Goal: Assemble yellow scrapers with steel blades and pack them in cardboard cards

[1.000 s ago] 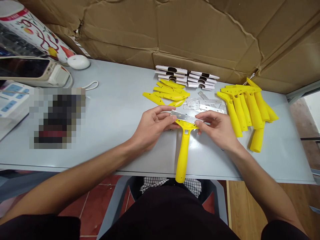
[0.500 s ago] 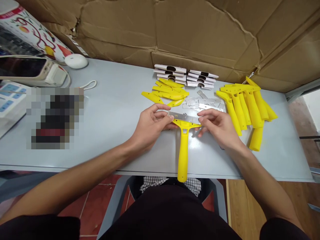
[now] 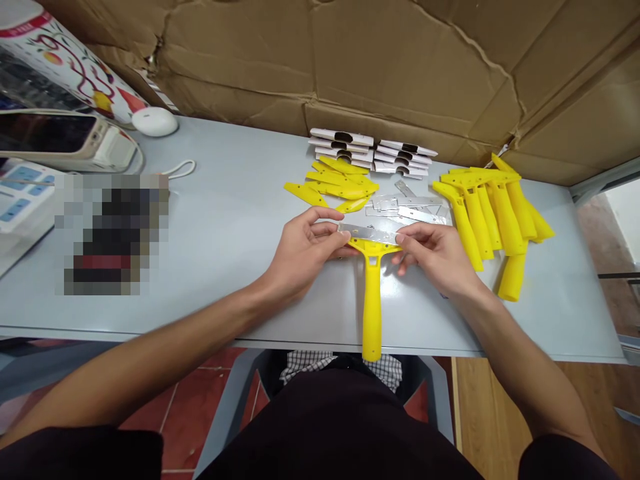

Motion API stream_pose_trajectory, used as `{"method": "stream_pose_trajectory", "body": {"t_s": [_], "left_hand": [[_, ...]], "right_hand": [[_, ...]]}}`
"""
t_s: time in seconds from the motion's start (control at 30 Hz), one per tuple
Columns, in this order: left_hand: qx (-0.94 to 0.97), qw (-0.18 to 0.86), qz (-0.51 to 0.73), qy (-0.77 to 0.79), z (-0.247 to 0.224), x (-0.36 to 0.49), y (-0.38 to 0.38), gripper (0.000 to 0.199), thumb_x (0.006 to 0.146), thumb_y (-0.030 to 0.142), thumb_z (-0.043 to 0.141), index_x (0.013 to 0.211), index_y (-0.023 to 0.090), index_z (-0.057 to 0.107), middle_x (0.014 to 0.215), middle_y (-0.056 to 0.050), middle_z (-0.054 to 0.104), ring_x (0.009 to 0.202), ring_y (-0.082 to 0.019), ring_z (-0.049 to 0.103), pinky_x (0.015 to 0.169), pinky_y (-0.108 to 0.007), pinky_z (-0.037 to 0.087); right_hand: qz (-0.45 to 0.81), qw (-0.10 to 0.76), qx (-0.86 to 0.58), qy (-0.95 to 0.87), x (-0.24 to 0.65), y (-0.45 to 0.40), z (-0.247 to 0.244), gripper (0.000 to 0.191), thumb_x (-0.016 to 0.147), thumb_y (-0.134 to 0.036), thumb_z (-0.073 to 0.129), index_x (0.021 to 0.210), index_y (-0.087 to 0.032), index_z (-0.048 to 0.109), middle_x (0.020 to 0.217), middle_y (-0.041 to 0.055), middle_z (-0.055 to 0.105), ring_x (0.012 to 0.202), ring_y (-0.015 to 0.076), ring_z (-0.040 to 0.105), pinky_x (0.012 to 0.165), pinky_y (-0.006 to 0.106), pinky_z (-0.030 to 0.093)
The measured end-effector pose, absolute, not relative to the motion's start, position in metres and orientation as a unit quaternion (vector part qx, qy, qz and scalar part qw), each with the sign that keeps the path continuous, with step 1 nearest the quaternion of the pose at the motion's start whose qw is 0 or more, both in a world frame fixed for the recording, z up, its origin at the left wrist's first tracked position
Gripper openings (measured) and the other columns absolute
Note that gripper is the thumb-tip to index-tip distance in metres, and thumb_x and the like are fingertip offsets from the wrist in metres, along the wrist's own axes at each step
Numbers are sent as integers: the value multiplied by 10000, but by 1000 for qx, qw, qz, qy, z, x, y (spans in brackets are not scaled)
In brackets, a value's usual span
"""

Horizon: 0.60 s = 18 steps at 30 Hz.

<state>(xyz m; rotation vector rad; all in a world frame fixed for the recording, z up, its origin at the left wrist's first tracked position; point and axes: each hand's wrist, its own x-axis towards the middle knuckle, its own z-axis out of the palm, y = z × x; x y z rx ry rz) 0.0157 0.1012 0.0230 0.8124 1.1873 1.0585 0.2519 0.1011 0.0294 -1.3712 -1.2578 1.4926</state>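
Observation:
A yellow plastic scraper [image 3: 372, 300] lies between my hands, its T-shaped head away from me and its handle end reaching the table's front edge. A thin metal blade [image 3: 371, 232] lies across the head. My left hand [image 3: 310, 250] is closed on the left end, thumb on top and fingers beneath. On the right end, my right hand [image 3: 435, 257] pinches blade and head with its thumb on the metal. Just beyond are loose metal blades [image 3: 413, 205] in and around clear plastic, and a pile of flat yellow pieces [image 3: 340, 183].
Several yellow handles [image 3: 505, 207] are heaped at the right. White folded card sleeves [image 3: 345, 141] stand along the cardboard wall [image 3: 240, 60]. To the left are a white mouse [image 3: 155, 122], a phone [image 3: 45, 132], a power strip [image 3: 23, 200] and a blurred-out object [image 3: 113, 233].
The scraper's handle end has swung slightly to the right. My right thumb has come down onto the blade's right end, and the blade sits closer along the head.

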Motion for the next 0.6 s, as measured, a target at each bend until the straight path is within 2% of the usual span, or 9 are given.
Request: {"method": "stream_pose_trajectory", "body": {"t_s": [0.17, 0.37, 0.5, 0.6], "left_hand": [[359, 624, 458, 521, 23, 16, 100, 318, 796, 182, 886, 1023, 212, 665, 775, 52, 679, 708, -207, 829, 870, -418, 741], [364, 617, 453, 531, 22, 15, 101, 315, 804, 167, 860, 1041, 217, 658, 777, 55, 681, 710, -208, 830, 860, -407, 735], [362, 617, 454, 531, 22, 16, 101, 325, 794, 154, 859, 1039, 214, 653, 781, 51, 687, 711, -209, 833, 843, -396, 732], [361, 619, 457, 527, 24, 17, 100, 334, 780, 162, 880, 1021, 215, 655, 760, 60, 666, 704, -207, 827, 846, -403, 732]], "right_hand": [[577, 386, -527, -490, 252, 102, 25, 382, 872, -434, 909, 1108, -190, 735, 703, -12, 771, 553, 182, 760, 544, 308, 632], [570, 390, -519, -504, 246, 99, 31, 321, 854, -442, 926, 951, -199, 740, 731, 8, 759, 623, 195, 788, 532, 297, 642], [579, 381, -519, -500, 247, 98, 31, 378, 810, -449, 972, 989, -190, 762, 762, 35, 804, 585, 194, 774, 549, 317, 641], [583, 370, -526, -496, 250, 99, 26, 364, 834, -454, 959, 1009, -193, 775, 769, 40, 817, 562, 188, 762, 581, 334, 634]]}}
